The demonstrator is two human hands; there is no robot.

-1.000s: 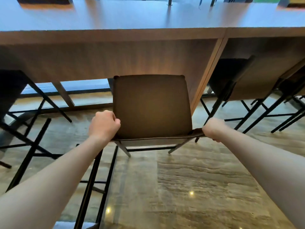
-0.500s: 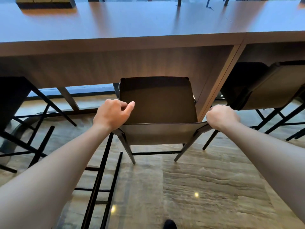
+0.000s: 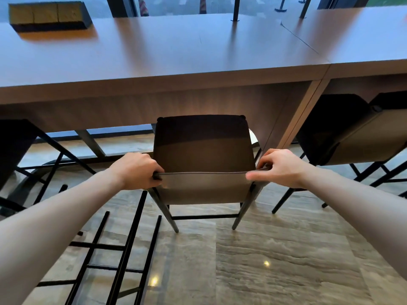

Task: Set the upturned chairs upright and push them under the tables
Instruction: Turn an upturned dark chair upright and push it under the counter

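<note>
A brown chair [image 3: 202,150] stands upright on its dark legs in front of the long wooden table [image 3: 167,56], its seat's far part in shadow under the table edge. My left hand [image 3: 138,170] grips the left end of the backrest's top edge. My right hand [image 3: 277,167] pinches the right end of that edge. Another brown chair [image 3: 361,137] stands at the right, partly under the neighbouring table [image 3: 370,40]. At the left, a dark chair [image 3: 15,146] shows only its seat and black legs.
Black metal chair legs [image 3: 123,249] lie across the marble floor [image 3: 264,260] at lower left, close to my left arm. A wooden table leg [image 3: 297,119] slants down just right of the chair. A dark box [image 3: 48,15] sits on the tabletop at far left.
The chair went from tilted to upright on its legs and slid closer under the table. Both hands shifted to the ends of the backrest top edge. My view rose.
</note>
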